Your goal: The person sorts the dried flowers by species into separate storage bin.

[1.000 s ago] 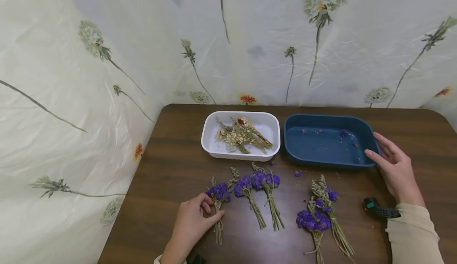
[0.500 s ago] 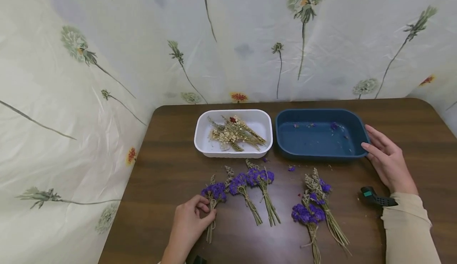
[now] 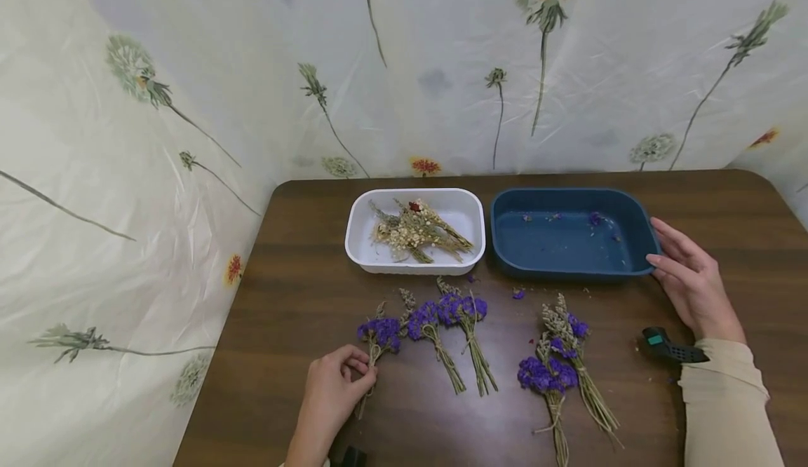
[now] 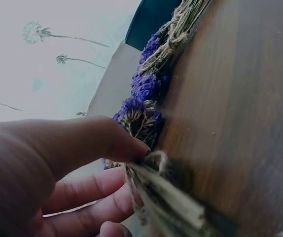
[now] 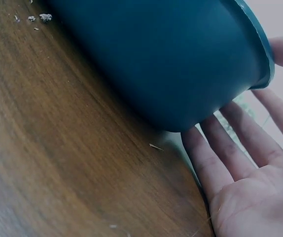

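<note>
My left hand [image 3: 337, 386] pinches the twine-tied stems of a dried purple flower bunch [image 3: 381, 334] at the left. In the left wrist view, the thumb lies across the stems [image 4: 171, 195] near a loop of twine, the fingers behind. My right hand [image 3: 694, 285] holds the right end of a dark blue tray [image 3: 574, 271]. Its thumb reaches over the rim and its long fingers [image 5: 240, 133] lie against the outer end wall. Beside the left hand's bunch lie a purple bunch [image 3: 444, 362] and another [image 3: 476, 348]. Two more, a front bunch [image 3: 548, 376] and a back bunch [image 3: 583, 376], overlap at right.
A white tray [image 3: 413, 268] with dried cream flowers [image 3: 413, 232] stands left of the blue one. Purple bits [image 3: 595, 219] lie in the blue tray and a loose bloom [image 3: 518, 294] before it. A black strap [image 3: 675, 348] shows by the right sleeve.
The left hand tilts its bunch, the stem ends swinging left toward the palm. The right hand stays on the tray's end. The head view has shifted a little.
</note>
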A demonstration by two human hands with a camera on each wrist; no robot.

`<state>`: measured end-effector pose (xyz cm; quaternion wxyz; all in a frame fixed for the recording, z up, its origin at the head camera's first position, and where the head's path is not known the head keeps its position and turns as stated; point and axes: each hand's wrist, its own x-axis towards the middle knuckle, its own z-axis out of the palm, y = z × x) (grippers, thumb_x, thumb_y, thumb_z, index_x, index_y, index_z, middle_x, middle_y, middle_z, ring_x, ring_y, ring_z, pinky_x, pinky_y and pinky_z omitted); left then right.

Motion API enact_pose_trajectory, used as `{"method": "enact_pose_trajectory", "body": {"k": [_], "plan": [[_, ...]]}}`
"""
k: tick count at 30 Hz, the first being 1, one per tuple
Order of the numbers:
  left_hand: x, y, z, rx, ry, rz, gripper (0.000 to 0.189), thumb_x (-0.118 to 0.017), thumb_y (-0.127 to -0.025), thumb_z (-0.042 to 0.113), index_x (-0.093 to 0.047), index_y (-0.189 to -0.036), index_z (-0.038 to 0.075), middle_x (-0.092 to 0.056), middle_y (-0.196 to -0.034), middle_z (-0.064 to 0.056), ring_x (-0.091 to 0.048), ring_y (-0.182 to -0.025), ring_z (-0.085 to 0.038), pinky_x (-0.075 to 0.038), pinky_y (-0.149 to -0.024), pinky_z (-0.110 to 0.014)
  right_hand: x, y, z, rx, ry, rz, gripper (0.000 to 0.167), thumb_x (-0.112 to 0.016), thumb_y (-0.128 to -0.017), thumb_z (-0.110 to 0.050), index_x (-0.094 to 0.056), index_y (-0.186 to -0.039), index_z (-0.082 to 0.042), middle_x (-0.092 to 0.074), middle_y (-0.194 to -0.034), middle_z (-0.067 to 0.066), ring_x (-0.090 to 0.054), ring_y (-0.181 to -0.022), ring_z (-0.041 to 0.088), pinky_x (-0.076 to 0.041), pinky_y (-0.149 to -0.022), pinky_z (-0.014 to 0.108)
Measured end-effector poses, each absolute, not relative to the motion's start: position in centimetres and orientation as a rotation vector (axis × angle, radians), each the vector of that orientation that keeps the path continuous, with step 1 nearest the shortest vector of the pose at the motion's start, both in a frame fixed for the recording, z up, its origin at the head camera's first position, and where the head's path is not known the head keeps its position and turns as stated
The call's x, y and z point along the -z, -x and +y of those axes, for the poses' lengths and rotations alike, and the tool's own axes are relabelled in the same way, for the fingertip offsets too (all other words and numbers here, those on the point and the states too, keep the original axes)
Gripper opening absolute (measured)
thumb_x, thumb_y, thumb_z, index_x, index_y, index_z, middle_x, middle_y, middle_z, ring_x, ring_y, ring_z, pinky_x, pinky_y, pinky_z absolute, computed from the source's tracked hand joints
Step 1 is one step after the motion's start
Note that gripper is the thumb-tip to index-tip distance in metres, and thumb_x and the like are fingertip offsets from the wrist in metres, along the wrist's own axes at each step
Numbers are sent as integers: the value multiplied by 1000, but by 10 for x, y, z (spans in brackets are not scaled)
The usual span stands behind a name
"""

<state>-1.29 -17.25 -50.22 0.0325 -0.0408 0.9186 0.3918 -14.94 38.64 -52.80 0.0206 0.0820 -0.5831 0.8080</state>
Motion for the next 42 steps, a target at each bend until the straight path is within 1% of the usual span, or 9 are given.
{"method": "enact_pose_trajectory", "body": {"k": [5,12,16,22,30,37,40,41,42], "plan": [[501,14,-173,-1287,151,2758,8,-84,-83,12,-77,-85,13,-73,-73,5,-42,-48,0,-37,-47,-19,526,145,392,-2476,-206,-1861,59,-44,-103,8,-33,-160,-1,-43,-161,3,-57,-133,4,-55,-94,16],[496,10,-183,-1379,243,2713,7,-85,-84,13,-78,-86,14,-73,-74,4,-41,-49,-3,-36,-48,-20,527,146,390,-2452,-226,-1905,59,-43,-104,8,-32,-161,-2,-38,-165,3,-51,-137,3,-52,-98,14],[491,7,-191,-1434,298,2681,7,-86,-84,14,-79,-86,15,-74,-75,4,-41,-51,-3,-35,-49,-20,526,148,387,-2455,-231,-1898,59,-44,-104,7,-33,-161,-2,-40,-163,4,-54,-135,4,-52,-98,15],[482,5,-197,-1478,330,2669,7,-86,-84,15,-80,-88,16,-74,-78,3,-44,-53,-5,-38,-53,-21,526,147,387,-2457,-224,-1893,59,-44,-104,7,-33,-161,-2,-40,-163,4,-56,-133,4,-53,-98,15],[481,8,-189,-1556,205,2691,9,-88,-82,14,-81,-86,19,-74,-76,6,-42,-52,-2,-34,-51,-19,527,146,388,-2455,-211,-1902,59,-45,-104,7,-33,-161,-2,-40,-162,5,-57,-132,5,-53,-98,15],[478,25,-174,-1562,-19,2742,14,-89,-81,14,-81,-86,24,-73,-74,11,-46,-53,-1,-40,-53,-21,528,146,388,-2452,-264,-1875,59,-44,-103,10,-32,-160,1,-44,-161,5,-58,-132,7,-53,-98,17],[475,34,-167,-1524,-119,2766,14,-89,-81,14,-81,-87,24,-73,-74,14,-48,-53,-1,-42,-54,-22,529,147,389,-2455,-275,-1870,59,-43,-103,10,-31,-160,2,-44,-161,5,-58,-132,7,-54,-98,17],[474,38,-164,-1507,-145,2771,14,-89,-81,14,-81,-87,24,-73,-74,15,-48,-52,-1,-44,-60,-24,529,147,389,-2455,-272,-1872,59,-43,-103,10,-31,-160,1,-44,-161,5,-58,-131,7,-53,-98,17],[472,41,-162,-1492,-170,2775,14,-89,-82,14,-81,-87,25,-72,-73,17,-49,-52,-1,-46,-68,-26,529,147,389,-2455,-265,-1875,59,-44,-103,10,-32,-160,1,-44,-160,5,-58,-131,7,-53,-98,17]]}}
